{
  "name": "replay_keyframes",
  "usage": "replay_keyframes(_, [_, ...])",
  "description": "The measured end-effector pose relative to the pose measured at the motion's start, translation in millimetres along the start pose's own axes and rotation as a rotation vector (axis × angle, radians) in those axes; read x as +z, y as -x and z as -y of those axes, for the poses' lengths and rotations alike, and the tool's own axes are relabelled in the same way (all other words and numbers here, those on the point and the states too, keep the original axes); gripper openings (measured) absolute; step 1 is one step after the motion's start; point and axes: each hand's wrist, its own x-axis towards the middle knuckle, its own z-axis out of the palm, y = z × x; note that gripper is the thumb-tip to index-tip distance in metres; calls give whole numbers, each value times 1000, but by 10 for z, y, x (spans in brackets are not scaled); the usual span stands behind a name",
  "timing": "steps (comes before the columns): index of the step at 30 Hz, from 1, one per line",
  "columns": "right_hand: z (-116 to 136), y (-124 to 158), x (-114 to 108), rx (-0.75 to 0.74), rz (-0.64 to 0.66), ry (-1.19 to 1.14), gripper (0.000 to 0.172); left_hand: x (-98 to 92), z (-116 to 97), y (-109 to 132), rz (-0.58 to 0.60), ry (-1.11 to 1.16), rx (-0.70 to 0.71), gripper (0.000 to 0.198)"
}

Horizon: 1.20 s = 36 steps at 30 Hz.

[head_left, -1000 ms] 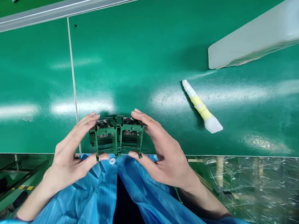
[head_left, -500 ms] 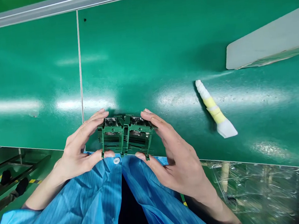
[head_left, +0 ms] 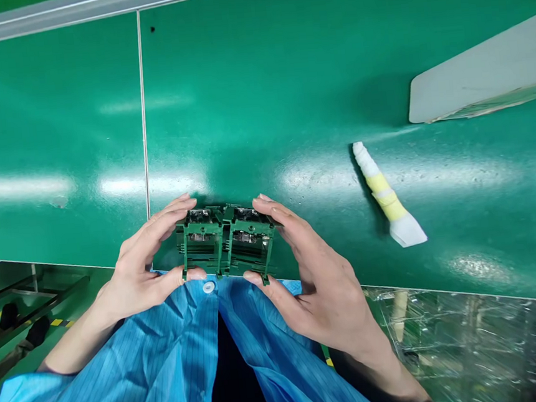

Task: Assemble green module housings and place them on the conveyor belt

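Two green plastic frames with shiny metal inside, like terminal blocks, sit side by side at the table's near edge. The left green frame is pinched between the fingers and thumb of my left hand. My right hand grips the right green frame the same way, thumb at its near corner and fingers at its far one. The two frames touch, or nearly touch, in the middle, where they lean slightly apart. Their undersides are hidden.
On the green table, to the right, lies a wrapped white-and-yellow stick. A pale panel-like object stands further right. Below the table's right edge is a heap of clear plastic. Another person's feet show at lower left.
Both hands keep their hold on the green frames, which stay together. Only the camera view has shifted slightly.
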Motion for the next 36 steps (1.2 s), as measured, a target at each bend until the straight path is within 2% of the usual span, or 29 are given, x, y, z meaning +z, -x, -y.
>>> replay_keyframes(19, [68,-20,-62,78,20,84,74,-34,-48,59,64,61,-256,78])
replay_keyframes(31, [69,-16,-67,73,17,148,66,-28,-44,68,54,64,-285,73])
replay_keyframes(36, [142,-22,-69,92,10,116,65,-32,-23,61,51,67,-173,77])
